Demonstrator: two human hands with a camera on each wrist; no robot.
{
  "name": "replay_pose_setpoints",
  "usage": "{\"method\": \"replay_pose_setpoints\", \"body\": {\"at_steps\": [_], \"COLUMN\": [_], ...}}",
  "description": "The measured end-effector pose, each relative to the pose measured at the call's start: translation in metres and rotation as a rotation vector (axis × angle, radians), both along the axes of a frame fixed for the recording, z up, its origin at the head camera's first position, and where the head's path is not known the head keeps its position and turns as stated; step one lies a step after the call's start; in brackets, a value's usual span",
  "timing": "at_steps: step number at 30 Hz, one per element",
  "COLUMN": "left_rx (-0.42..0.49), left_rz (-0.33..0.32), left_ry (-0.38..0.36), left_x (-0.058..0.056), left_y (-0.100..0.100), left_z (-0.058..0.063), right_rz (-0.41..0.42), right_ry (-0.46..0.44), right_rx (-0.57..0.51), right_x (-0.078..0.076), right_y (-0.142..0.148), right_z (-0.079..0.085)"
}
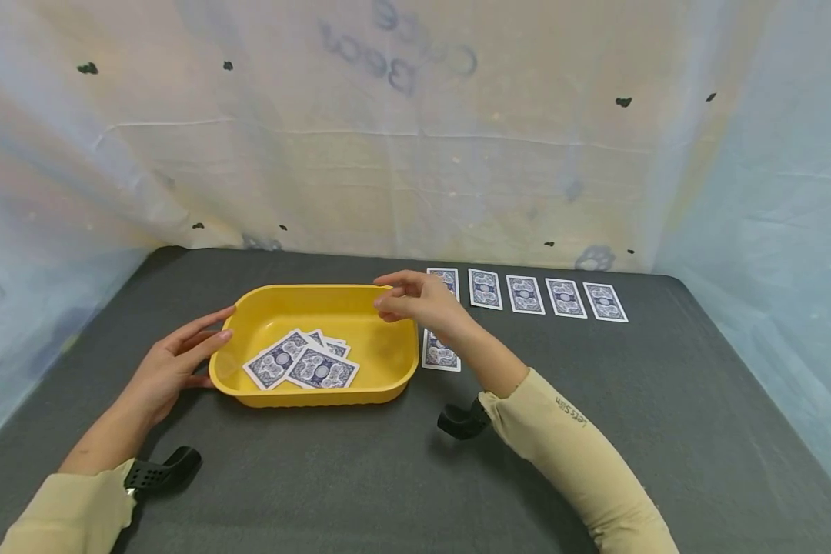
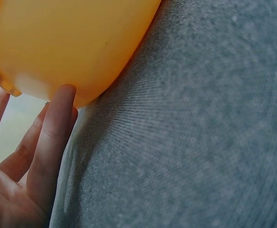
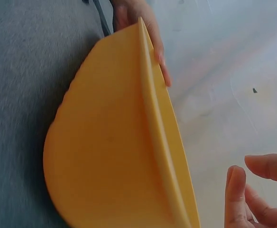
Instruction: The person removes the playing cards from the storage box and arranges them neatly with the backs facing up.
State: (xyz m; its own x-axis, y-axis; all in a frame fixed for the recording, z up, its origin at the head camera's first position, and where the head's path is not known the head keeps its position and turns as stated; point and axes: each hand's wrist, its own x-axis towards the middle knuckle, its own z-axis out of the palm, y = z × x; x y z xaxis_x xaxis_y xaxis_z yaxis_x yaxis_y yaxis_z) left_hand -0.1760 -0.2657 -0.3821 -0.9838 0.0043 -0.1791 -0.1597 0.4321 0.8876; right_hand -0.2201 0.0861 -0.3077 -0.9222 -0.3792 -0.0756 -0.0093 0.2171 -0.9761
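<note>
In the head view, a dark gray table (image 1: 305,477) is filling the lower part, and a pale hanging sheet (image 1: 526,185) is rising behind its far edge and along both sides. Five face-down cards (image 1: 525,295) are lying in a row near the far edge, and a single card (image 1: 439,355) is lying just beside the tray's right end. Gray surface is stretching between the row and the rounded far-right corner. The yellow tray (image 1: 318,398) is standing left of the row, holding an overlapping pile of cards (image 1: 324,368). The left hand (image 1: 169,365) is touching its left end with fingers spread; the right hand (image 1: 425,302) is hovering at its right end.

In the left wrist view, gray surface is spreading rightward from the tray's rounded end, where one straight fingertip is resting on the wall.

In the right wrist view, the tray's outer wall is hiding its contents, and the right thumb and nearest fingertip are showing apart, gripping nothing.
</note>
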Motion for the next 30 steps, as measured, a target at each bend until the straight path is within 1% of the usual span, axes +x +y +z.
{"method": "replay_pose_setpoints", "body": {"at_steps": [6, 12, 18, 24, 30], "left_rx": [0.002, 0.008, 0.012, 0.027, 0.032], "left_rz": [0.012, 0.008, 0.000, -0.011, -0.004], "left_ry": [-0.005, -0.006, -0.006, -0.008, -0.010], "left_x": [0.000, 0.000, 0.000, 0.000, 0.000], "left_y": [0.002, 0.003, 0.003, 0.001, 0.001], "left_z": [0.000, 0.001, 0.000, 0.000, -0.001], "right_rz": [0.016, 0.051, 0.087, 0.082, 0.073], "right_ry": [-0.037, -0.055, -0.073, -0.071, -0.078], "right_rx": [0.001, 0.014, 0.013, 0.010, 0.052], "right_x": [0.001, 0.002, 0.002, 0.005, 0.007], "right_y": [-0.018, -0.034, -0.052, -0.064, -0.069], "right_z": [-0.003, -0.007, -0.016, -0.023, -0.030]}}
